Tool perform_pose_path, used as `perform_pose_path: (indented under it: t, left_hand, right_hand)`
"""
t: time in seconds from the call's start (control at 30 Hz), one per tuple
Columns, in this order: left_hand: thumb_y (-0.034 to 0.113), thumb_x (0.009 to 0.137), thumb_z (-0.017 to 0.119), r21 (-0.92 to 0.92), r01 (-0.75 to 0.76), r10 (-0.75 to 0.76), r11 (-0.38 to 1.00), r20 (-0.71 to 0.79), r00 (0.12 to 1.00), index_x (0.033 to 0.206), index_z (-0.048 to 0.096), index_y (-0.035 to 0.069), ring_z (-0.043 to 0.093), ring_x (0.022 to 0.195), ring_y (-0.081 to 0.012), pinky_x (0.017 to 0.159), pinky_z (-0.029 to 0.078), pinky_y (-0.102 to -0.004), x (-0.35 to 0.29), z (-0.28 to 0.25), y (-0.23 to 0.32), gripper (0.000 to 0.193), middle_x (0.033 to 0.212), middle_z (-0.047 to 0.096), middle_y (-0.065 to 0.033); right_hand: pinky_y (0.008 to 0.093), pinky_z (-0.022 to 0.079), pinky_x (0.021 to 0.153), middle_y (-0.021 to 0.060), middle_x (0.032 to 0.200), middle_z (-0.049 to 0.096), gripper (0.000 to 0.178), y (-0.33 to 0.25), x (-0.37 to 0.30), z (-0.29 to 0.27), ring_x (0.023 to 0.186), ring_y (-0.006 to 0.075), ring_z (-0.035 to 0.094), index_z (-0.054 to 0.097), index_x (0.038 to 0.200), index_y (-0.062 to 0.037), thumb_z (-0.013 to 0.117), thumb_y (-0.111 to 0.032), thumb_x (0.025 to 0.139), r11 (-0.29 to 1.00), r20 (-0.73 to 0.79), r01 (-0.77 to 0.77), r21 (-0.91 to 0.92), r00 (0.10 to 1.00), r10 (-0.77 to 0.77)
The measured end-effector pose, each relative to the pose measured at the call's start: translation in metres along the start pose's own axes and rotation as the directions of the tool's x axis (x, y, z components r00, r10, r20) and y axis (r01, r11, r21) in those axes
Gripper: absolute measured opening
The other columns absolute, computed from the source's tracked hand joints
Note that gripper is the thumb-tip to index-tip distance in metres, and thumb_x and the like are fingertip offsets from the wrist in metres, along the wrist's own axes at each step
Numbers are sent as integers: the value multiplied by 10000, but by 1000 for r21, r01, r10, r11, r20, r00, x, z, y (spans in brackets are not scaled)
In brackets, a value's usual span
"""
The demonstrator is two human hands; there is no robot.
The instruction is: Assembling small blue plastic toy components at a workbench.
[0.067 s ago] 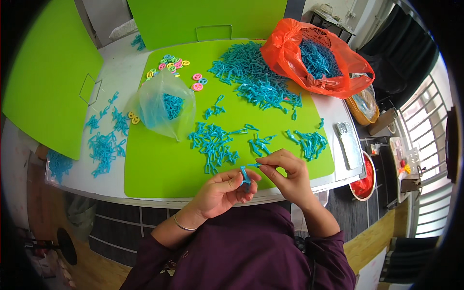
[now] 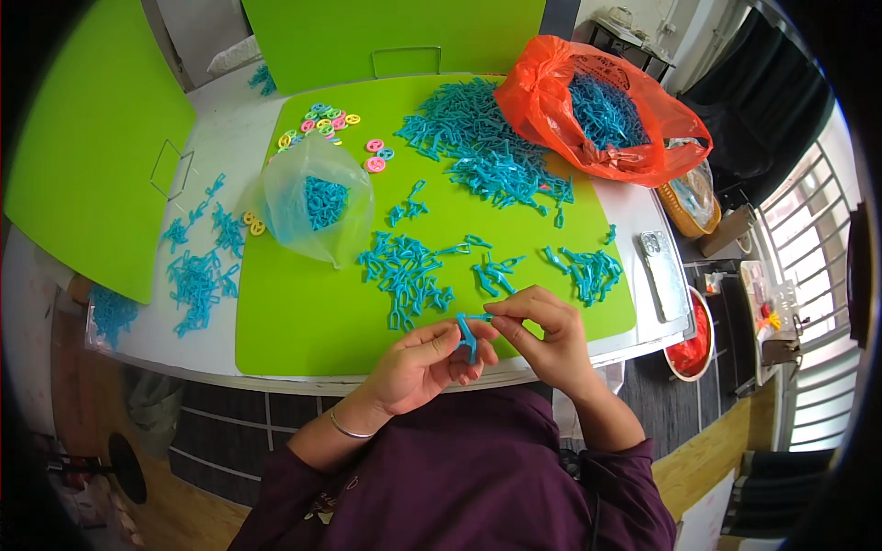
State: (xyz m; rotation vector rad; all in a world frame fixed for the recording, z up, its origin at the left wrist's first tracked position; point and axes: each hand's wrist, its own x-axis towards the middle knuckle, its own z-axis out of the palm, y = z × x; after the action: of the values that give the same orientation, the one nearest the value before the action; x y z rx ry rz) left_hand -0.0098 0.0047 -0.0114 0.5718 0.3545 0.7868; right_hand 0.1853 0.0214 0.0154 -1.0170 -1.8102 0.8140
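My left hand [image 2: 415,367] is closed, thumb and fingers pinching a blue forked plastic piece [image 2: 468,340] in front of my chest, above the near table edge. A thin blue plastic piece [image 2: 480,317] is pinched between the thumb and forefinger of my right hand [image 2: 551,338]. Its free end meets the top of the forked piece, though I cannot tell whether the two are joined. Just beyond my hands lie a loose pile of blue plastic pieces [image 2: 404,275], a smaller cluster [image 2: 496,274] and another pile of such pieces [image 2: 593,274] to the right.
A clear plastic bag [image 2: 344,243] holding blue pieces stands on the green mat [image 2: 294,340]. Farther back are a large blue heap [image 2: 487,138], an open red bag [image 2: 542,83] and small coloured rings [image 2: 375,165]. A phone-like object [image 2: 660,275] lies at the right.
My right hand has shifted slightly left, bringing the thin piece up against the forked one. The forked piece has turned a little in my left hand. The clear bag's film has shifted slightly.
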Motion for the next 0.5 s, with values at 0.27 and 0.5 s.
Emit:
perform_pose_path:
  t: [0.27,0.5]
  left_hand:
    - [278,986,304,93,9,-9,996,-2,1000,1144,501,-27,529,751,-128,647,432,-229,1,1,0,396,974,601,-146]
    - [280,986,307,82,25,-26,996,12,1000,1118,514,-23,518,732,-122,622,415,-219,-1,4,1,390,966,601,-143]
  right_hand:
    - [270,468,621,87,788,623,177,-5,-4,0,703,180,591,672,908,-19,663,29,738,996,-23,70,-62,997,-71]
    - [278,463,619,79,778,616,210,-8,-8,0,704,195,587,679,906,-37,677,41,711,983,-86,121,-137,987,-133]
